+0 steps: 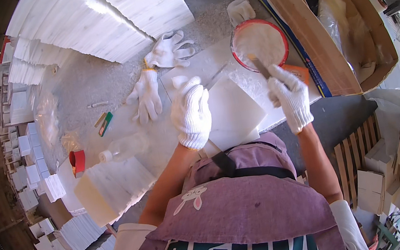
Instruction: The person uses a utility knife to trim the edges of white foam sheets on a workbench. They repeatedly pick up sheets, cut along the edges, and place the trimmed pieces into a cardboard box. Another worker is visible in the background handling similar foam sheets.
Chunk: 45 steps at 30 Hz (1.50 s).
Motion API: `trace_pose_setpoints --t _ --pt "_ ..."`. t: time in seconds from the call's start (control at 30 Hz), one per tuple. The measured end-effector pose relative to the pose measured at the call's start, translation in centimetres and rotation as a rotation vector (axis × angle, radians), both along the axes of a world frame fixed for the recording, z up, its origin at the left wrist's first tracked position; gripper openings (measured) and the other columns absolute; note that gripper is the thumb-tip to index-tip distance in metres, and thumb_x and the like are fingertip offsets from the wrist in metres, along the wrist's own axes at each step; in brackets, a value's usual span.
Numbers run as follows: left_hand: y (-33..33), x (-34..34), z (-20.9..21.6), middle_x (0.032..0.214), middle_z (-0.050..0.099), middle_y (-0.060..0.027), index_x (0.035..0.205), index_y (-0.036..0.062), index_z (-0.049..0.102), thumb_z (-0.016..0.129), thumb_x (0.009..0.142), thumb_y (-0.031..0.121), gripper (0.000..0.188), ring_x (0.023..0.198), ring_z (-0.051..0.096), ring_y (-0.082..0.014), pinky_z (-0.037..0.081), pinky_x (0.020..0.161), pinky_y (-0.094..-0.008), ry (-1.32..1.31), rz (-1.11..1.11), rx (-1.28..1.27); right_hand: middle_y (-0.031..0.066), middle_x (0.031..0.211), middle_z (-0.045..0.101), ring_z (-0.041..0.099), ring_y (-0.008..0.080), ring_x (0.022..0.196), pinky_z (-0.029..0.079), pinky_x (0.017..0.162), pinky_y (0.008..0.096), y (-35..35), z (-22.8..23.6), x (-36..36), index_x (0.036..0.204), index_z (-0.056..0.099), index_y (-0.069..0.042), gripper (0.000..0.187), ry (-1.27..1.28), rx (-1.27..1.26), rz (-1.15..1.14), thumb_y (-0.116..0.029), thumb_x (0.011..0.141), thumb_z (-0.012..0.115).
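My left hand [191,111], in a white knit glove, is closed around a thin metal blade [217,75] that points to the upper right. My right hand [290,98], gloved alike, grips a flat spatula-like scraper [260,67]. The scraper's end reaches over the near rim of a red-rimmed tub [282,38] of whitish paste or powder. Between my hands, nearer to me, lie white marble-look tiles [234,105], one overlapping another at an angle. How my left fingers hold the blade is partly hidden by the glove.
Spare white gloves [146,94] lie beyond my left hand. Tall stacks of white tiles [80,23] stand at far left. A clear bottle [126,147], a green-handled cutter [105,124], red tape [77,162] and a tile block [114,185] are at left. An open cardboard box [298,16] borders the right.
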<state>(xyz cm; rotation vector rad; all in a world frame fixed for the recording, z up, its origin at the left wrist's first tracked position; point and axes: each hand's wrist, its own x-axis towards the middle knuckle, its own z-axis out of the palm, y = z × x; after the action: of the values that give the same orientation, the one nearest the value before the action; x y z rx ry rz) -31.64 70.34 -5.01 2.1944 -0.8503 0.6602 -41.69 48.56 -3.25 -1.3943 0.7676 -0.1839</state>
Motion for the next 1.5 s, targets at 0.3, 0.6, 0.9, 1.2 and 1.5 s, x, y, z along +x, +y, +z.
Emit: trace_pose_setpoints --t 0.3,0.6,0.9,1.2,1.5 --pt "-1.2 -5.4 1.4 0.105 0.067 -0.0105 0.108 -0.0023 0.062 0.066 0.094 0.010 0.019 0.093 0.068 -0.0177 0.054 0.083 -0.0302 1.226 0.005 -0.653 0.0170 0.106 0.066 0.066 0.0355 0.092 0.053 0.079 0.0406 -7.2 -4.3 4.9 0.111 0.070 -0.011 0.024 0.195 -1.129 0.252 -0.023 0.091 0.060" --pt "-1.4 -5.5 2.6 0.099 0.067 -0.0048 0.109 0.0000 0.064 0.062 0.098 0.013 0.017 0.091 0.066 -0.0137 0.053 0.083 -0.0264 1.603 -0.084 -0.807 0.0118 0.113 0.068 0.065 0.0212 0.095 0.049 0.088 0.0332 2.7 -1.0 -3.9 0.109 0.069 0.001 0.025 -0.157 -0.015 0.374 -0.019 0.094 0.067" --pt "-3.2 -6.6 1.4 0.111 0.068 -0.0062 0.114 0.0040 0.066 0.069 0.089 0.011 0.026 0.102 0.065 -0.0190 0.052 0.089 -0.0349 0.859 -0.463 -0.003 0.0080 0.117 0.067 0.060 0.0128 0.106 0.046 0.096 0.0289 4.3 -1.3 -5.6 0.127 0.062 0.002 0.037 -0.118 0.249 -0.021 -0.025 0.104 0.054" --pt "-2.1 3.5 -3.8 0.153 0.041 -0.0121 0.145 0.0151 0.047 0.052 0.093 0.051 0.064 0.143 0.036 -0.0317 0.022 0.118 -0.0546 0.352 -0.138 0.501 0.0073 0.107 0.062 0.058 0.0140 0.088 0.050 0.071 0.0292 3.4 -1.8 -7.6 0.140 0.048 -0.005 0.052 -0.076 0.464 -0.255 -0.042 0.103 0.051" --pt "0.3 -2.3 -2.7 0.144 0.049 -0.0172 0.137 0.0088 0.054 0.065 0.087 0.037 0.058 0.135 0.044 -0.0361 0.030 0.115 -0.0524 0.221 -0.128 0.590 0.0032 0.105 0.059 0.053 0.0089 0.090 0.046 0.072 0.0238 2.3 -3.7 -9.6 0.143 0.044 -0.007 0.044 -0.035 0.526 -0.294 -0.030 0.106 0.047"
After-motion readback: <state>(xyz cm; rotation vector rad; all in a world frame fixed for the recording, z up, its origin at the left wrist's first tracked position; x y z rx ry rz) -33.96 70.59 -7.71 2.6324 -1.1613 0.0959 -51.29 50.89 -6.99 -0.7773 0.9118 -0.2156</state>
